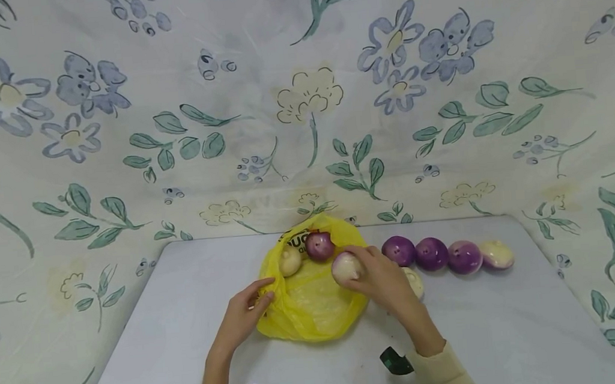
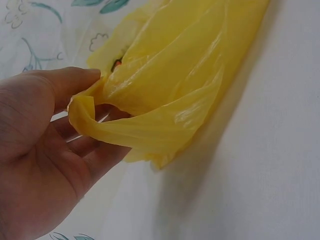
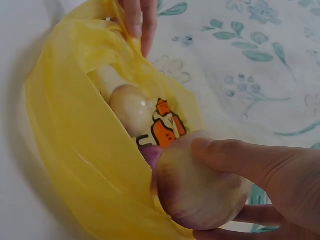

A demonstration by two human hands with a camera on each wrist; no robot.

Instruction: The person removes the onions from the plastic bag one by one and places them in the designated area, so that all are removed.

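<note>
A yellow plastic bag [image 1: 323, 320] lies on the white table with its mouth spread open. My left hand [image 1: 243, 314] pinches the left rim of the bag; in the left wrist view the thumb and fingers of that hand [image 2: 55, 125] have a fold between them. A pale, purple-tinged turnip [image 1: 346, 268] is gripped by my right hand [image 1: 384, 276] over the bag's right side. The right wrist view shows this turnip [image 3: 200, 185] at the bag's mouth, thumb on top, fingers beneath. Inside the bag sit a cream turnip [image 1: 290, 260] and a purple turnip [image 1: 320, 246].
Right of the bag, several turnips stand in a row, from a purple turnip [image 1: 398, 250] to a cream-topped turnip [image 1: 498, 255]. Another pale turnip [image 1: 414, 283] is partly hidden behind my right hand. A floral cloth [image 1: 304, 144] hangs behind the table [image 1: 514, 332].
</note>
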